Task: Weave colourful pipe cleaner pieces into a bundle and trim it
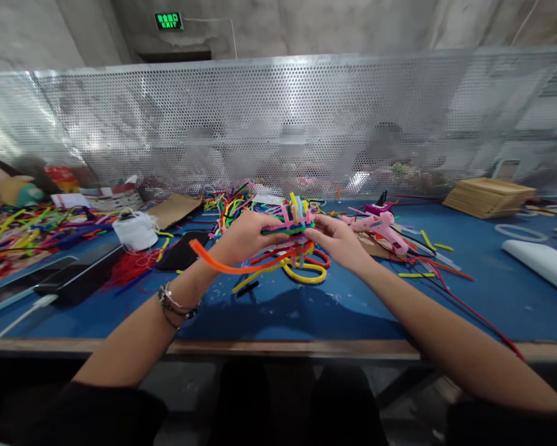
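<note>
A woven bundle of colourful pipe cleaners point(297, 214) is held above the table between both hands. My left hand point(253, 234) grips its left side, thumb along the front. From the other side my right hand point(336, 240) pinches it with thumb and fingers. An orange pipe cleaner point(227, 267) trails out of the bundle to the left, passing across my left wrist. Beneath the bundle lie a looped yellow pipe cleaner point(306, 277) and a short black piece point(247, 288). The far sides of the fingers are hidden.
On the blue table point(278, 316), a pink glue gun point(385, 232) lies to the right with a red cord. Cardboard pieces point(489, 197) are stacked at the back right. At left are heaped pipe cleaners point(22, 232), a white cup-like item point(135, 230) and a black box point(80, 275). A perforated metal screen point(259, 118) stands behind.
</note>
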`<act>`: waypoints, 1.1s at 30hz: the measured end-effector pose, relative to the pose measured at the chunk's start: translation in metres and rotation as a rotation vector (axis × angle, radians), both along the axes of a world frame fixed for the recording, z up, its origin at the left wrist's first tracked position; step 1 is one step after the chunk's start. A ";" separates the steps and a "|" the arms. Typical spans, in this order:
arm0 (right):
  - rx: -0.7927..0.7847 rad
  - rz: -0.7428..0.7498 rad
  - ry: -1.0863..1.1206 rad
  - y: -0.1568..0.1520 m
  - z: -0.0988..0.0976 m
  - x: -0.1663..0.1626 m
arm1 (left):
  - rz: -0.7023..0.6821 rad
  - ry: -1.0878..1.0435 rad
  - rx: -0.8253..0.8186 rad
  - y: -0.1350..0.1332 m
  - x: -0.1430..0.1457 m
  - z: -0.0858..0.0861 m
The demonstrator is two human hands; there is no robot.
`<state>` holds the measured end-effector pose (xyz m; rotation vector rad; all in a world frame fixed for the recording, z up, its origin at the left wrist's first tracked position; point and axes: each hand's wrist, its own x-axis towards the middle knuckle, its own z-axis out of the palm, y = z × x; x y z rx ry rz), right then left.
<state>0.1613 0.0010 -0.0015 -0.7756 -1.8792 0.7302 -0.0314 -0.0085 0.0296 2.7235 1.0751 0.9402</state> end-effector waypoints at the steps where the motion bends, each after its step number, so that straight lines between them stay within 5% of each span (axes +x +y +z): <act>1: -0.018 0.003 0.014 -0.001 0.000 0.000 | 0.011 0.004 0.013 0.000 0.000 0.000; 14: -0.144 -0.027 0.180 -0.004 -0.002 -0.005 | 0.116 0.079 0.048 0.004 0.001 -0.001; 20: -0.192 -0.006 0.210 -0.003 -0.002 -0.004 | 0.119 -0.113 0.051 0.008 0.000 -0.006; 28: -0.316 0.039 0.152 -0.004 -0.011 -0.005 | -0.015 -0.028 -0.145 0.005 0.004 -0.003; 33: -0.248 -0.022 0.079 -0.005 -0.006 -0.003 | -0.009 -0.075 -0.209 0.001 0.006 -0.002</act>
